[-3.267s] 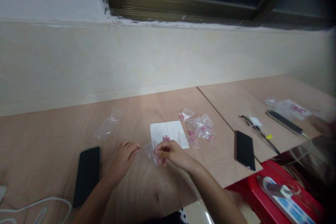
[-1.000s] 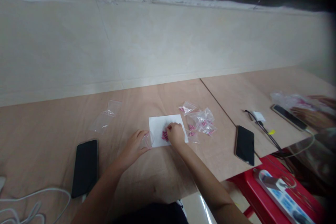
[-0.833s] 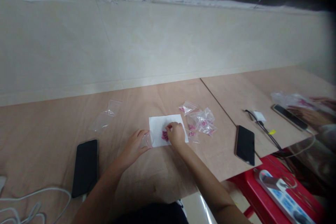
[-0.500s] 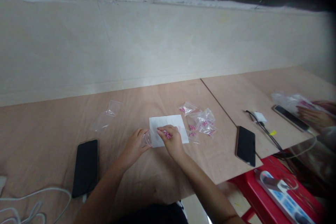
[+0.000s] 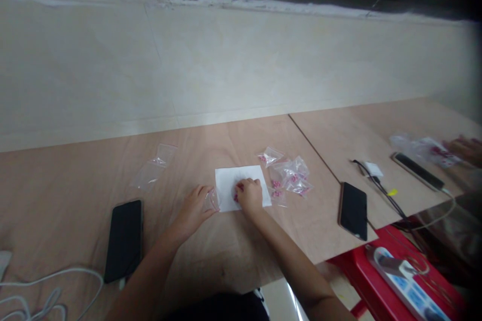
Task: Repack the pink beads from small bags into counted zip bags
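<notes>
My left hand (image 5: 195, 210) is closed on the edge of a small clear plastic bag (image 5: 212, 200) at the left side of a white sheet of paper (image 5: 225, 176). Over the middle of that sheet, my right hand (image 5: 250, 195) has its fingers drawn together and pointing down. Small pink beads (image 5: 236, 196) show at its fingertips; how many it grips is hidden. Right of the paper lies a pile of clear zip bags (image 5: 293, 175) with pink beads inside. Another small bag (image 5: 269, 156) with beads lies just behind them.
Flat clear bags (image 5: 152, 168) lie at the left back, near a black phone (image 5: 123, 241) on a white cable. A second phone (image 5: 353, 210) and black cables (image 5: 380, 188) are at right. Another person's hand (image 5: 465, 149) touches bags there. A red stool (image 5: 361, 271) holds a power strip.
My right hand has turned over, so its fingers point down to the paper and the beads are lower. My left hand stays put. The other person's hand has moved back.
</notes>
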`<state>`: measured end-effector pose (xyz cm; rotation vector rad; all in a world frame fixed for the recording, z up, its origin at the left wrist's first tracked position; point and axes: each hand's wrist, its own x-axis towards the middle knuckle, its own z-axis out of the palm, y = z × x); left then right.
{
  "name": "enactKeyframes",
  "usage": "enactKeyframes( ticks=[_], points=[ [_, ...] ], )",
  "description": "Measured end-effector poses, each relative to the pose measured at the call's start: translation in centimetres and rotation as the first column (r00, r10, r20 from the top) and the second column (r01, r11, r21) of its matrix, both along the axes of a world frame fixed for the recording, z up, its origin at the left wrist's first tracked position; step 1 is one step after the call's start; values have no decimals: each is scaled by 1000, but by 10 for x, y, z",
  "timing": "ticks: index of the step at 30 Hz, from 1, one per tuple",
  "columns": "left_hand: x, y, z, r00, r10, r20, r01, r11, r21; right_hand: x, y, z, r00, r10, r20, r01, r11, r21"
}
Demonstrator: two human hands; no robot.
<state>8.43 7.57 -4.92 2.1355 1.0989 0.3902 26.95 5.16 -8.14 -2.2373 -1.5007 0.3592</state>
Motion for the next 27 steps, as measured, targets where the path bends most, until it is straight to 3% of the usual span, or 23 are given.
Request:
enactKeyframes(
  ticks=[6,9,12,15,21,24,27],
  points=[
    [0,0,1,1000,10,2,-10,1000,-10,3,1,3,999,-7,-43,9,999,46],
    [1,1,-1,1000,13,-6,-13,1000,-7,-3,-5,15,988,4,-152,22,985,172],
    [5,1,-3,1000,12,-6,-12,1000,-11,-17,-15,30,942,142,-305,-47,953,301],
    [9,2,-4,1000,12,-8,-12,1000,-10,-25,-21,34,900,237,-365,-118,940,319],
    [6,3,-2,999,1,-35,-1,1000,0,-4,-10,7,976,-13,-217,62,974,220],
    [3,4,-3,999,13,-31,-13,1000,2,3,-3,-2,985,-7,-173,36,986,162],
    [4,3,-3,999,14,-30,-14,1000,-3,-2,-4,3,983,-16,-183,51,980,191]
  ],
)
